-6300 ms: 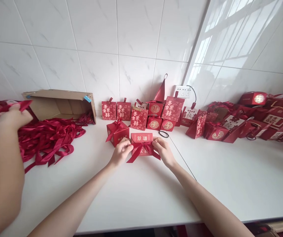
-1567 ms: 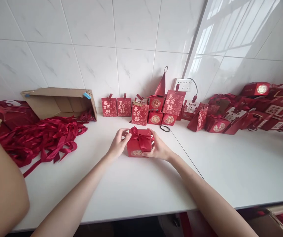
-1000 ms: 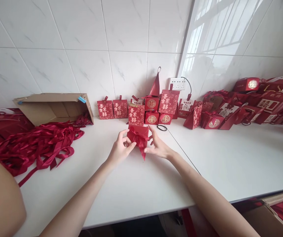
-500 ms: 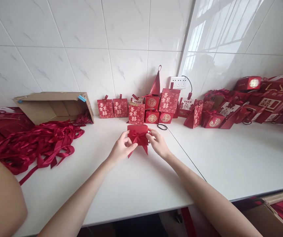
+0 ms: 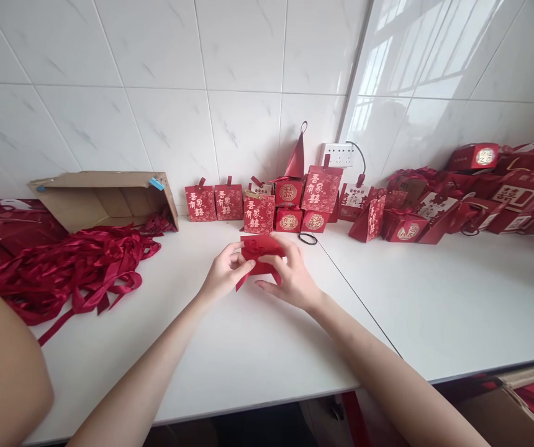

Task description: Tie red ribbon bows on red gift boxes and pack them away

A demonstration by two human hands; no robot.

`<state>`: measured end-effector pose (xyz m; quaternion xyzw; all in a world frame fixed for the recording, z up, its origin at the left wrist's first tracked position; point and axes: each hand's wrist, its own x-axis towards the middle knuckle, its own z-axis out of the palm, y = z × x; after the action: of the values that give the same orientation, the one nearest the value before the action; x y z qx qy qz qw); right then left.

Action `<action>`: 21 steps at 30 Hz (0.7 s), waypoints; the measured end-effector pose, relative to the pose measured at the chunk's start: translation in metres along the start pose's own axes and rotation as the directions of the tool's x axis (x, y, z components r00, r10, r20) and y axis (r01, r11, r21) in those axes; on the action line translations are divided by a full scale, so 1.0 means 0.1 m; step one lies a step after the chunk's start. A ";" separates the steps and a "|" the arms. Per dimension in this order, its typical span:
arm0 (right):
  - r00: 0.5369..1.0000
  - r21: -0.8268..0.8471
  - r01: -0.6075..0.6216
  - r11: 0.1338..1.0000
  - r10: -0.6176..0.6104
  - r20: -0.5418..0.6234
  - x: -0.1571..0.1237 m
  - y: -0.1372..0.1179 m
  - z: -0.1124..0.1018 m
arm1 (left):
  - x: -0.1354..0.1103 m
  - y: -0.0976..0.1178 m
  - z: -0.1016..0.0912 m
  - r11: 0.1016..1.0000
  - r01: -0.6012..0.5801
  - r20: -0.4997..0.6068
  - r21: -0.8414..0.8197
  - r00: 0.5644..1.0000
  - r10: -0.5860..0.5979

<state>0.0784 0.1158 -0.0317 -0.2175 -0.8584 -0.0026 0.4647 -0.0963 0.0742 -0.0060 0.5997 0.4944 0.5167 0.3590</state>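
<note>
A small red gift box with a red ribbon bow on its front is between my hands on the white table. My left hand is closed on the box's left side, thumb in front. My right hand reaches over the box's right part, its fingers curved and apart from the thumb. Its fingertips are at the front near the ribbon. This hand hides the right side of the box and part of the ribbon. One ribbon tail hangs at the lower left.
Several red gift boxes stand along the tiled wall, near a power strip. More boxes are heaped at the right. On the left lie a pile of red ribbons and a tipped cardboard box. Another person's arm shows at the left edge.
My right hand has left the box's right edge and moved left across its front, with the fingers spreading. My left hand stays at the left side.
</note>
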 end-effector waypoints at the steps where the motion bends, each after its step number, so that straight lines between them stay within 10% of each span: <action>1: 0.999 -0.032 0.033 0.999 -0.033 -0.001 0.00 -0.03 0.02 | -0.01 0.01 0.01 1.000 0.002 0.008 -0.019 1.000 -0.002; 8: 0.991 -0.038 -0.052 0.998 0.046 -0.127 -0.01 -0.06 0.14 | -0.08 0.05 0.12 1.000 0.004 0.045 0.017 0.999 -0.005; 12: 0.963 0.083 -0.088 0.993 0.106 -0.247 -0.01 -0.07 0.10 | -0.10 -0.02 0.09 0.918 -0.259 -0.081 0.300 0.952 0.295; 15: 0.943 0.138 -0.074 0.988 0.114 -0.312 0.00 -0.12 0.06 | -0.10 -0.11 0.09 0.744 -0.407 0.041 0.530 0.889 0.457; 21: 0.965 0.163 -0.005 0.987 0.048 -0.259 -0.03 -0.19 0.05 | -0.06 -0.19 0.14 0.780 -0.362 0.052 0.511 0.918 0.392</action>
<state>0.0682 0.0983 -0.0328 -0.1887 -0.7839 0.0440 0.5899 -0.0869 0.0745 -0.0287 0.7447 0.4933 0.4451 0.0621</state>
